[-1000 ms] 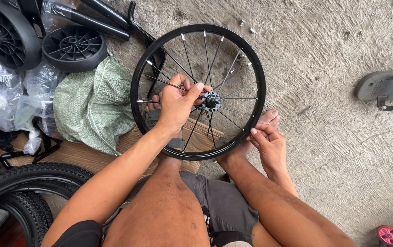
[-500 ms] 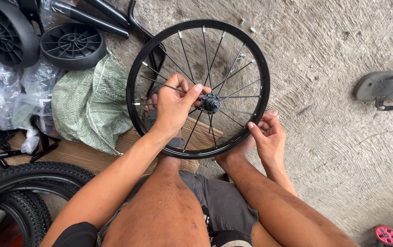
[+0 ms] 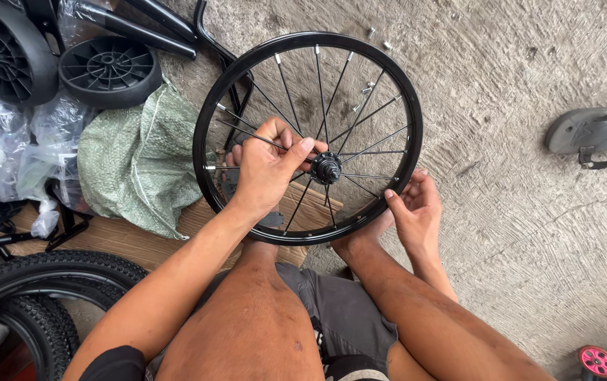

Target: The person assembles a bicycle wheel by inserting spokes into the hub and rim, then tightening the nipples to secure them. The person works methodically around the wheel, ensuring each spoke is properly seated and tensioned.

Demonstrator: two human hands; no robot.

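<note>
A black spoked bicycle wheel rim (image 3: 309, 44) stands in front of my knees, with its black hub (image 3: 327, 168) at the centre. My left hand (image 3: 268, 166) reaches in among the spokes beside the hub, its fingers pinched on a thin metal spoke (image 3: 243, 133). At the rim's lower right edge, my right hand (image 3: 414, 209) grips the rim with fingertips on it. The rim's lower part rests over a wooden board (image 3: 127, 236).
A green woven sack (image 3: 137, 166) lies left of the rim. Two black plastic wheels (image 3: 109, 68) and clear plastic bags (image 3: 0, 152) sit at top left. Black tyres (image 3: 28, 282) lie at bottom left. A grey sandal (image 3: 593, 130) sits right, small bolts (image 3: 372, 32) above the rim, concrete floor around.
The rim has shifted slightly up and left in view. My left hand stays at the hub among the spokes; my right hand has moved closer onto the rim's lower right edge.
</note>
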